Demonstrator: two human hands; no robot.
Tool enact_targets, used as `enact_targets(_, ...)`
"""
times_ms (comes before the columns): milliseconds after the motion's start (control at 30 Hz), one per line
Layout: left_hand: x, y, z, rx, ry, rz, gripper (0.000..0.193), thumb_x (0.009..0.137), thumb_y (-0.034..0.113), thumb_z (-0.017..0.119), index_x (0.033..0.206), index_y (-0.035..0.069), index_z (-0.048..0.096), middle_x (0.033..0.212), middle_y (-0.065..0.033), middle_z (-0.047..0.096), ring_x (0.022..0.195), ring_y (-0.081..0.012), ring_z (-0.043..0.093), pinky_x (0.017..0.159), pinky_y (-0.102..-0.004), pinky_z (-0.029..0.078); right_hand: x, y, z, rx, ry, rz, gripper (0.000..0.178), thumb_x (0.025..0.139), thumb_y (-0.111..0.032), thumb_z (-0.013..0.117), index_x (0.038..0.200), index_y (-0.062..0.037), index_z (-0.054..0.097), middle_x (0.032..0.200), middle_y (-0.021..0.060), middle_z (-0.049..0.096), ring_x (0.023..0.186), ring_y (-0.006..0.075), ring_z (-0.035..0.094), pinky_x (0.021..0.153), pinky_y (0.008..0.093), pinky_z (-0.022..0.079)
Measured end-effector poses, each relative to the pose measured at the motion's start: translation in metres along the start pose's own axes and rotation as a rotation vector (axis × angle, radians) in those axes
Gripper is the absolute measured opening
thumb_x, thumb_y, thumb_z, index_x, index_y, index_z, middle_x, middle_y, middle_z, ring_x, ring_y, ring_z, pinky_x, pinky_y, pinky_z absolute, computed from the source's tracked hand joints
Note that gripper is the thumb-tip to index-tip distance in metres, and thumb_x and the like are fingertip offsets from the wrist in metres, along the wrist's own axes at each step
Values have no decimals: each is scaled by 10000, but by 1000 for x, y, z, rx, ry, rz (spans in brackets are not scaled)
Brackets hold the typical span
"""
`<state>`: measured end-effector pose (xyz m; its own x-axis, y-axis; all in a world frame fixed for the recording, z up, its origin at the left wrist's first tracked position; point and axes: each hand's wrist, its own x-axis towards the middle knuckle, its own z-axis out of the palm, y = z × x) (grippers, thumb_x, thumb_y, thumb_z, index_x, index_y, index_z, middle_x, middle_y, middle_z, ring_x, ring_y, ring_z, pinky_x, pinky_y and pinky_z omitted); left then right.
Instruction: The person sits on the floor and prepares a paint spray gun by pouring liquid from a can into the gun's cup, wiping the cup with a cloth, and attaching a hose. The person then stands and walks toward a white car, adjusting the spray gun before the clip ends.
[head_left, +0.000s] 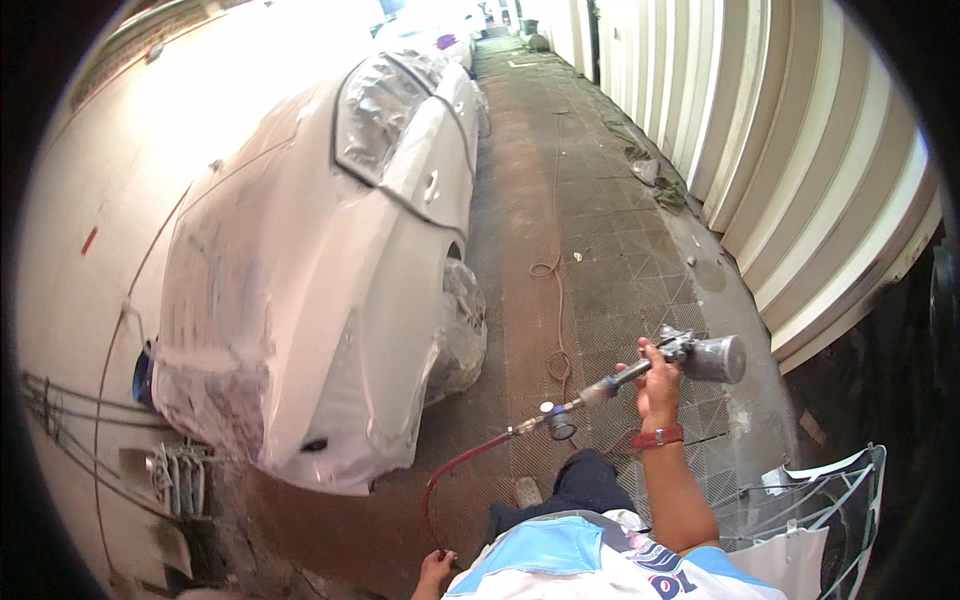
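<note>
My right hand, with a red band on its wrist, is closed around the handle of a spray gun. The gun is tilted, its grey cup pointing to the right. Below its handle is a fitting with a round pressure gauge, joined to a red air hose. This hose curves down to my left hand, whose fingers close on it near the lower edge. To the left stands a pale car, its window and wheel covered in clear plastic. The gun is apart from the car.
A thin hose lies looped along the tiled floor. Corrugated metal panels line the right side. A metal-framed rack stands close at my right. Cables run along the left wall, above a ribbed object.
</note>
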<state>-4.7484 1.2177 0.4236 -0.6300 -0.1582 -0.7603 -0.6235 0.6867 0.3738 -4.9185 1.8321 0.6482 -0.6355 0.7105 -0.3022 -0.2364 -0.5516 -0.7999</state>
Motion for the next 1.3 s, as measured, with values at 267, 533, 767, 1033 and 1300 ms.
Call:
enact_targets(267, 173, 243, -75, 141, -175, 70, 333, 1055, 395, 725, 1184, 106, 830, 1108, -65, 833, 995, -200, 781, 922, -388, 589, 221, 17, 3, 74, 514, -187, 334, 1035, -190, 674, 1331, -80, 566, 1314, 88, 697, 1226, 191, 673, 688, 432, 589)
enact_targets(533, 259, 554, -78, 170, -176, 87, 403, 1044, 429, 727, 1215, 75, 811, 1100, -96, 827, 1024, -226, 771, 941, -398, 578, 467, 9, 65, 125, 657, -167, 405, 991, -110, 591, 1386, -88, 509, 1208, 57, 727, 1056, 188, 709, 688, 446, 567)
enact_targets(767, 358, 773, -79, 208, -112, 121, 423, 1025, 435, 748, 1253, 84, 807, 1093, -124, 830, 1014, -236, 781, 925, -395, 583, 685, -54, 175, 105, 636, -211, 397, 1000, -121, 596, 1384, -66, 507, 1176, 57, 714, 1039, 205, 719, 732, 460, 590)
enact_targets(1033, 554, 1023, -87, 185, -237, 170, 606, 1000, 564, 748, 1343, 65, 770, 1194, -140, 816, 1150, -251, 751, 1010, -395, 550, 932, -57, 298, 111, 670, -183, 286, 1017, -135, 691, 1259, -33, 578, 1105, 82, 674, 953, 180, 669, 696, 449, 605)
enact_targets(1300, 737, 1304, -125, 76, -320, 103, 344, 1054, 375, 762, 1212, 73, 813, 1042, -60, 827, 982, -171, 759, 921, -356, 587, 1136, -93, 411, 129, 741, -220, 444, 1023, -165, 673, 1412, -11, 523, 1265, 120, 611, 1101, 224, 632, 782, 437, 622)
